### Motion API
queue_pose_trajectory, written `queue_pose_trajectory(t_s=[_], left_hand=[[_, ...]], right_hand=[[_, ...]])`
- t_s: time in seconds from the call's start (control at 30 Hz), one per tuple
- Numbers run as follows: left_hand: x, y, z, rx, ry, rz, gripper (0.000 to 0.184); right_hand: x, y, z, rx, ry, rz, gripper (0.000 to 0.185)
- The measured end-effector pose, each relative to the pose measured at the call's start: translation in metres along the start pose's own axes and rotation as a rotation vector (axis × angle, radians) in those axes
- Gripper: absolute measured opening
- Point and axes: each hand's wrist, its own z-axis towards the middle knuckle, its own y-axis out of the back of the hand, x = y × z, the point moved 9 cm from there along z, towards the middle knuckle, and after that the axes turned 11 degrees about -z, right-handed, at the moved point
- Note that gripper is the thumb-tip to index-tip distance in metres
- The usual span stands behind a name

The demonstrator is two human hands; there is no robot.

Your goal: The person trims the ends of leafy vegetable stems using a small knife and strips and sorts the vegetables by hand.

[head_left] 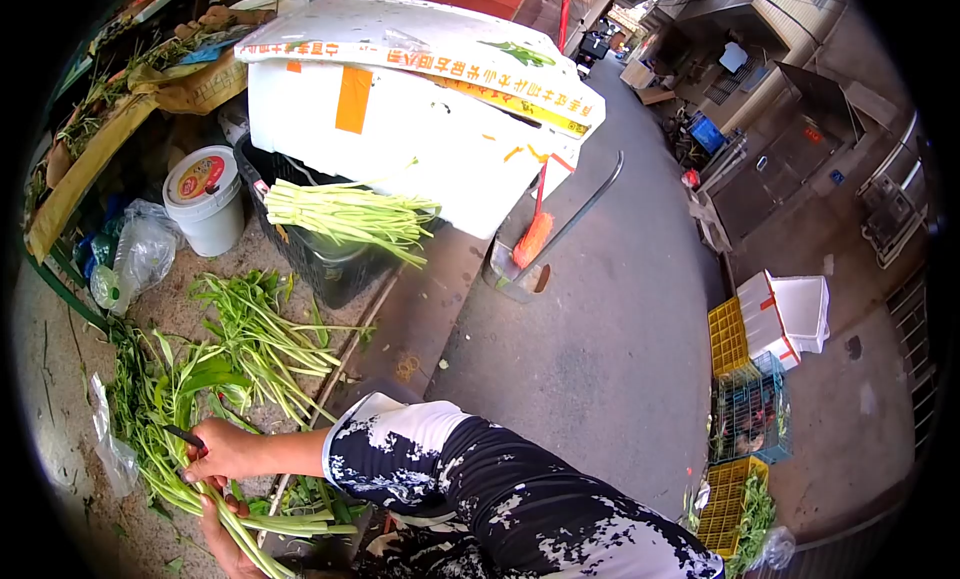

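My right hand (222,449) is closed round a small dark-handled tool (184,436), perhaps a knife, whose blade I cannot make out. Its fingers touch long leafy green stems (190,494). Just below it, my left hand (225,539) wraps round the lower part of these stems, partly hidden by them. Leafy greens (255,324) lie in a loose pile on the ground beyond my hands. A bundle of trimmed pale green stems (345,217) rests across a black crate (340,274).
White foam boxes (370,129) stand behind the crate, beside a white lidded bucket (205,201) and a plastic bag (148,254). A long-handled dustpan (515,279) with an orange brush (533,241) stands on the road. Yellow crates (728,336) and a blue wire cage (750,409) are at right.
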Motion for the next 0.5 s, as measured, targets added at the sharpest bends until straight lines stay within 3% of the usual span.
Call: queue_pose_trajectory(t_s=[0.3, 0.37, 0.4, 0.47, 0.5], left_hand=[[-0.002, 0.0, 0.005, 0.024, 0.012, -0.118, 0.026], [-0.004, 0.003, 0.006, 0.011, -0.004, -0.136, 0.025], [-0.003, 0.004, 0.008, 0.043, 0.013, -0.148, 0.024], [0.0, 0.006, 0.008, 0.072, 0.031, -0.16, 0.023], [0.002, 0.005, 0.008, 0.074, 0.056, -0.137, 0.022]], right_hand=[[0.003, 0.0, 0.001, -0.033, 0.033, -0.042, 0.017], [0.019, 0.004, -0.002, -0.117, 0.208, -0.45, 0.015], [0.016, 0.005, -0.001, -0.117, 0.207, -0.449, 0.015], [0.029, -0.005, -0.005, -0.149, 0.415, -0.986, 0.014], [0.03, -0.004, -0.006, -0.148, 0.415, -0.983, 0.014]])
